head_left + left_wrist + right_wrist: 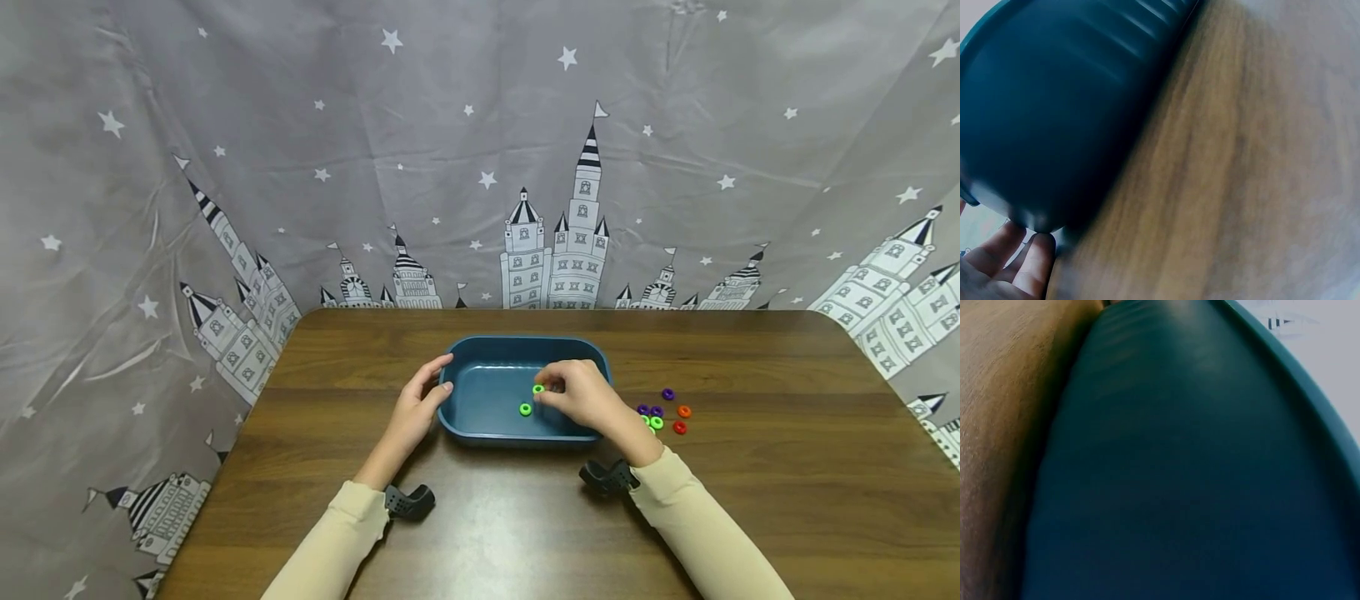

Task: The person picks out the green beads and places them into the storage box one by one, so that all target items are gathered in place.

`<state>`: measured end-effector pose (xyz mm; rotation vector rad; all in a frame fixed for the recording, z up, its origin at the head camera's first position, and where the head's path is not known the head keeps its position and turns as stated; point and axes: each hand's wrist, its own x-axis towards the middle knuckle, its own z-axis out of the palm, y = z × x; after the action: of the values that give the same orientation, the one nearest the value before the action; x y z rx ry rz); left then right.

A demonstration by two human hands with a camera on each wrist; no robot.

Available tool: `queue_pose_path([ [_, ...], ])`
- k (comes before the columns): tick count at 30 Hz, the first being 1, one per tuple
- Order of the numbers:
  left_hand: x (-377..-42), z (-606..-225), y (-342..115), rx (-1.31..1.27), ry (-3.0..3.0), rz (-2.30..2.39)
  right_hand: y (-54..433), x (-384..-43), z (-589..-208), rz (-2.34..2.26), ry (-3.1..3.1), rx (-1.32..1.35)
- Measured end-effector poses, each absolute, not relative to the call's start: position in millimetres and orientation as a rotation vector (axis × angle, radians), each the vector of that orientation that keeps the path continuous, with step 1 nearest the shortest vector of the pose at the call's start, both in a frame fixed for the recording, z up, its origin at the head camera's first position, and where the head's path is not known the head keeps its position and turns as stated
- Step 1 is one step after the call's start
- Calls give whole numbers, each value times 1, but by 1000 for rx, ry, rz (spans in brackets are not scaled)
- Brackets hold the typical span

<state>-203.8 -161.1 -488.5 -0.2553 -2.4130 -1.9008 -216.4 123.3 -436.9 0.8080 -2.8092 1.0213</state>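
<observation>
A dark blue rectangular tray sits on the table, with one small green ring lying on its floor. Over the tray my right hand pinches a second green ring between thumb and fingertips. My left hand rests against the tray's left end, thumb by the rim and fingers extended along the outside. In the left wrist view the fingers touch the outer wall of the tray. The tray's side fills most of the right wrist view, which hides the right hand.
Right of the tray lies a loose group of small rings: a purple ring, an orange ring, a red ring and several others, partly behind the right forearm. A grey curtain with castles hangs behind the wooden table.
</observation>
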Motion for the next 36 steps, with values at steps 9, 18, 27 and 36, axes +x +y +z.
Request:
queue_pose_path([
  [9,-205,-491,-161,-247,-2420,-1906,122,-219,-438,824,-2973,828],
  [18,-206,-491,-161,-257,-2421,-1898,118,-217,-436,720,-3093,797],
  [27,-205,-490,-162,-253,-2431,-1886,117,-216,-437,684,-3089,834],
  [36,-206,-490,-162,-247,-2437,-1893,117,-218,-438,722,-3119,839],
])
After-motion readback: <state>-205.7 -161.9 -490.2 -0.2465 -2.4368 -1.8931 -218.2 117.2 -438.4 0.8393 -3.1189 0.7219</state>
